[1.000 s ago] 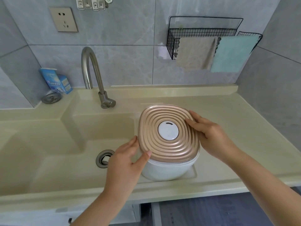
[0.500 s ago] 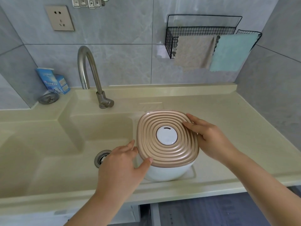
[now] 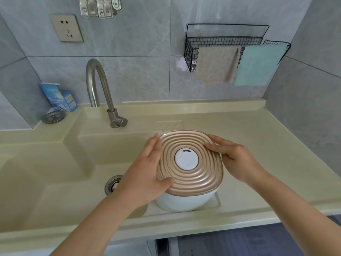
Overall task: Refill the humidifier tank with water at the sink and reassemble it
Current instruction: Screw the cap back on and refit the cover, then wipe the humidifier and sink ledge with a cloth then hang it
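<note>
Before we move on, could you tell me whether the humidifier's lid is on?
On: the ribbed gold lid covers the white tank.

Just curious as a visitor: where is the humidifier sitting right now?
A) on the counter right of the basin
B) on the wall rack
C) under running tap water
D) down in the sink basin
A: the humidifier stands on the counter beside the basin, between both hands.
</note>
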`<state>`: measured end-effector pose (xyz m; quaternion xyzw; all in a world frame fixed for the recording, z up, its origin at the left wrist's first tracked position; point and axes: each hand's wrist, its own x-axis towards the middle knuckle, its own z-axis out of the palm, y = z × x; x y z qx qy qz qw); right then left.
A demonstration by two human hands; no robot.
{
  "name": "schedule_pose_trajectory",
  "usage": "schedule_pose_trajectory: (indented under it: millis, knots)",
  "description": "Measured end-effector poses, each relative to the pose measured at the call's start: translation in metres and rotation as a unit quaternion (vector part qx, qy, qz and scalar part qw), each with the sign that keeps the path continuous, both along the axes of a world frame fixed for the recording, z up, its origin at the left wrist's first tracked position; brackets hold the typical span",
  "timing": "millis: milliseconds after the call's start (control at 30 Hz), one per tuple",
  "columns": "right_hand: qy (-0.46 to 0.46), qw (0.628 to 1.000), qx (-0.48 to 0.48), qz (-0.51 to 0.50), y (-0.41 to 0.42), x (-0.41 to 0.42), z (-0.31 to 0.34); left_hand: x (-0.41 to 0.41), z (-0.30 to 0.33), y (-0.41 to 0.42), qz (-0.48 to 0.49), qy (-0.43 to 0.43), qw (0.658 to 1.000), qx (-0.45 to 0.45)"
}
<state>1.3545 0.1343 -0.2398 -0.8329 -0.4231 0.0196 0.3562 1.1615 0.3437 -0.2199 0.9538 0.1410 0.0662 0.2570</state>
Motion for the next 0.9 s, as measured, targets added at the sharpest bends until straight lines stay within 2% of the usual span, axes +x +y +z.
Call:
schedule_pose_trajectory:
  millis: [100,233,400,533,700,800,900]
  knots:
    - [0.101,0.992,0.075,-0.003,0.002,0.005,-0.002,0.015,-0.001,0.001,-0.068,-0.001,0.991,0.114]
    - [0.289,0.947,0.139,0.000,0.006,0.019,0.009,0.028,-0.003,-0.003,-0.080,0.023,0.986,0.141]
    - [0.322,0.934,0.142,-0.065,0.017,0.071,0.042,0.026,-0.009,-0.002,-0.071,0.010,0.990,0.121]
    - [0.246,0.932,0.182,-0.192,0.042,0.138,0.081,0.028,-0.007,-0.002,-0.068,0.001,0.990,0.121]
    - [0.051,0.904,0.219,-0.364,0.065,0.213,0.137,0.028,-0.006,-0.003,-0.064,-0.001,0.991,0.118]
    - [-0.017,0.913,0.126,-0.388,0.075,0.240,0.150,0.028,-0.006,-0.003,-0.067,0.000,0.990,0.121]
    - [-0.045,0.918,0.030,-0.394,0.077,0.257,0.150,0.029,-0.006,-0.003,-0.066,-0.001,0.990,0.126]
